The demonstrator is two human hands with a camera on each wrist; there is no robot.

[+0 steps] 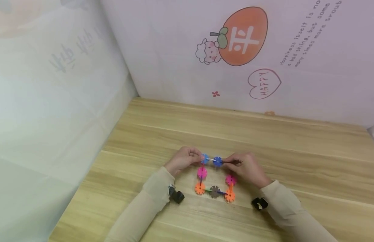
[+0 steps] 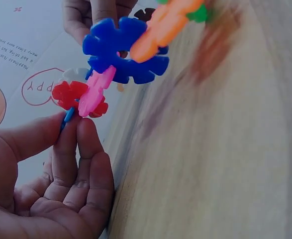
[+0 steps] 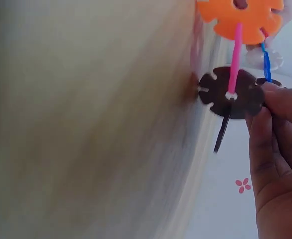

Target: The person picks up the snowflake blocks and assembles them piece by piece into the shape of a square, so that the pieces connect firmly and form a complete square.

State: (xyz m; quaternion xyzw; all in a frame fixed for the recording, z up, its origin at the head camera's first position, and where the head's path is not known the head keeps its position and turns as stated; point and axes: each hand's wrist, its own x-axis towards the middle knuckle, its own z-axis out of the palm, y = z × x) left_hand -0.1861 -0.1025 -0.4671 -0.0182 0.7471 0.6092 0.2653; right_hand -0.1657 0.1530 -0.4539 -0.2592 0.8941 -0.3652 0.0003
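Observation:
Slotted plastic flower discs are joined into a roughly square frame, with an orange disc, a grey-brown disc and another orange disc along the near side. At its far left corner, my left hand pinches a light blue disc between thumb and fingers. My right hand pinches a dark disc beside the blue disc on the far side. Much of that dark disc is hidden by the fingertips. A pink disc hangs on the left side, another pink disc on the right.
The wooden table extends around the frame. A white printed sheet rises behind it and another pale sheet stands at the left. Black wrist cameras, one left and one right, sit near the sleeves.

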